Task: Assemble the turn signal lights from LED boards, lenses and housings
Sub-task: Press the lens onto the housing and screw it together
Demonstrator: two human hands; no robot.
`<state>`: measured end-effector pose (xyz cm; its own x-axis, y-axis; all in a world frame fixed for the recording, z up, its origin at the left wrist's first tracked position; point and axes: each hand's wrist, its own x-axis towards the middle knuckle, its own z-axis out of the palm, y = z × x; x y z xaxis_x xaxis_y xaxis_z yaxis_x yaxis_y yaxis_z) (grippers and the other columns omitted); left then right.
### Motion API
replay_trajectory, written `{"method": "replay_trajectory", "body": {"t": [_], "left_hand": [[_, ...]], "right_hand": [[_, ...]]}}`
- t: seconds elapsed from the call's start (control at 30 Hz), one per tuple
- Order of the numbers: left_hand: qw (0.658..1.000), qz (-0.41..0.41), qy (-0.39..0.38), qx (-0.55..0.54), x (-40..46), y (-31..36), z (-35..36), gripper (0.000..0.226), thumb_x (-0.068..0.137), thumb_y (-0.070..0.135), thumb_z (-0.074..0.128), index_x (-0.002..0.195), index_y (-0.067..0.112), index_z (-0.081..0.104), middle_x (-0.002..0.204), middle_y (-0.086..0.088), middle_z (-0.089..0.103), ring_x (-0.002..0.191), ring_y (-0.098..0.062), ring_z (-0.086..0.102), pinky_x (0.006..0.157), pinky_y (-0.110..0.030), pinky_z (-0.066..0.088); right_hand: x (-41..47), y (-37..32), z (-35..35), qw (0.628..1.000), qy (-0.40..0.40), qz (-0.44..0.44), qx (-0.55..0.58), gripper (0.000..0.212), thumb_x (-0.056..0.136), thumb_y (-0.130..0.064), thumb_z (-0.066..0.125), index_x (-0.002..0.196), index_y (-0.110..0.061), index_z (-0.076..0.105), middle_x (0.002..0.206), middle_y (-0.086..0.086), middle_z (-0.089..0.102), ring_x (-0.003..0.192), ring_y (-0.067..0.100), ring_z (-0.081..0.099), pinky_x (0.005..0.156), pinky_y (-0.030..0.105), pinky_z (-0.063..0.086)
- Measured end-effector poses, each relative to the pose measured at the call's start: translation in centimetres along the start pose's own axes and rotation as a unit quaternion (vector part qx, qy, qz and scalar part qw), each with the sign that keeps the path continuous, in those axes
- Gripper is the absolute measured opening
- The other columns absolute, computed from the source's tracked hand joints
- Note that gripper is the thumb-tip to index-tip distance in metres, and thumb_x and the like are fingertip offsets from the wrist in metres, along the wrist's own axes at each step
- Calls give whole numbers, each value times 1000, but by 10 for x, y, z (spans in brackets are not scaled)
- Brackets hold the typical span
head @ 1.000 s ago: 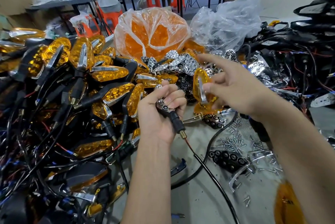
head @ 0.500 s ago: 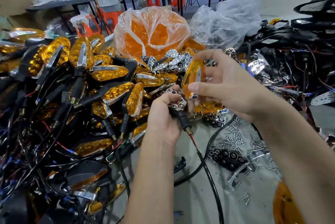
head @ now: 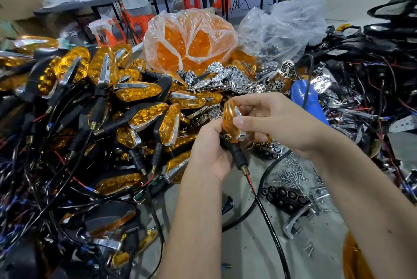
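My left hand (head: 208, 150) grips a black turn signal housing (head: 237, 154) by its stem, with a chrome LED reflector showing at its top and a red and black wire hanging down. My right hand (head: 277, 123) pinches an amber lens (head: 230, 120) with a chrome strip and holds it against the top of the housing. Thumb and fingers wrap the lens from the right.
A big pile of finished amber signals (head: 108, 107) fills the left. A bag of amber lenses (head: 191, 41) and a clear bag (head: 284, 28) stand behind. Chrome reflectors (head: 232, 77), loose screws (head: 291, 177), black LED boards (head: 284, 197) and wired housings (head: 372, 80) lie around. A person stands at a far table.
My right hand brought the amber lens down and left onto the housing. My left hand raised the housing a little to meet it.
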<state>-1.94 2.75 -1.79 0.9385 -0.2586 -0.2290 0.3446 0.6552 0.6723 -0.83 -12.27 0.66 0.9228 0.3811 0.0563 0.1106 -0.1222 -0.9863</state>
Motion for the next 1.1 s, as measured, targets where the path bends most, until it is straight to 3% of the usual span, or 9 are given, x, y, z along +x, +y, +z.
{"method": "replay_trajectory", "body": {"t": [0.17, 0.33, 0.47, 0.53, 0.7, 0.87, 1.0, 1.1], "left_hand": [[1000, -11, 11, 3, 0, 0, -1, 28, 70, 5, 55, 80, 0, 80, 92, -20, 75, 73, -29, 74, 68, -38, 65], [1000, 3, 13, 2, 2, -1, -4, 32, 71, 12, 52, 76, 7, 83, 90, -16, 77, 71, -26, 74, 65, -34, 64], [1000, -1, 22, 7, 2, -1, -4, 28, 72, 18, 51, 66, 12, 77, 79, -13, 72, 62, -24, 70, 58, -32, 61], [1000, -11, 28, 9, 1, -1, -4, 25, 73, 20, 51, 65, 12, 73, 77, -13, 71, 60, -25, 70, 53, -31, 59], [998, -27, 48, 29, 3, -1, -3, 23, 75, 17, 47, 65, 10, 67, 72, -13, 64, 55, -28, 60, 51, -29, 54], [998, -29, 45, 36, 3, 0, -5, 30, 78, 17, 47, 68, 8, 73, 74, -11, 66, 51, -24, 60, 46, -25, 46], [999, -14, 33, 13, 7, -2, -9, 40, 87, 17, 41, 68, 7, 75, 78, -11, 70, 56, -24, 66, 46, -25, 50], [1000, 0, 27, 14, 5, -3, -7, 35, 82, 18, 47, 71, 7, 79, 83, -13, 73, 59, -24, 68, 48, -25, 51]], "right_hand": [[0, 0, 2, 999, -19, -1, 28, 30, 96, -9, 74, 109, -36, 77, 98, 9, 67, 82, 26, 47, 48, 19, 37], [-1, -4, 2, 1000, -17, -11, -5, 60, 93, -6, 76, 145, -31, 57, 113, 17, 58, 75, 23, 51, 50, 21, 39], [-2, -6, 4, 997, -24, -48, -57, 58, 91, -5, 78, 141, -27, 61, 103, 5, 57, 66, 17, 53, 51, 15, 43], [-2, -7, 4, 994, -33, -59, -81, 57, 89, -5, 80, 137, -27, 61, 104, 8, 58, 64, 19, 53, 50, 14, 44], [-3, -10, 0, 993, -47, -53, -97, 57, 86, -7, 83, 133, -26, 56, 104, 13, 59, 65, 34, 62, 52, 31, 56], [-3, -8, 1, 997, -40, -33, -56, 60, 84, -2, 83, 135, -21, 57, 102, 18, 57, 66, 18, 69, 64, 37, 64], [-2, -8, 0, 998, -37, -7, -46, 59, 86, -4, 82, 137, -22, 58, 108, 21, 57, 70, 21, 72, 67, 38, 65], [-4, -8, -1, 999, -28, -3, -34, 58, 86, -6, 82, 136, -23, 59, 108, 19, 55, 73, 22, 73, 69, 40, 66]]}}
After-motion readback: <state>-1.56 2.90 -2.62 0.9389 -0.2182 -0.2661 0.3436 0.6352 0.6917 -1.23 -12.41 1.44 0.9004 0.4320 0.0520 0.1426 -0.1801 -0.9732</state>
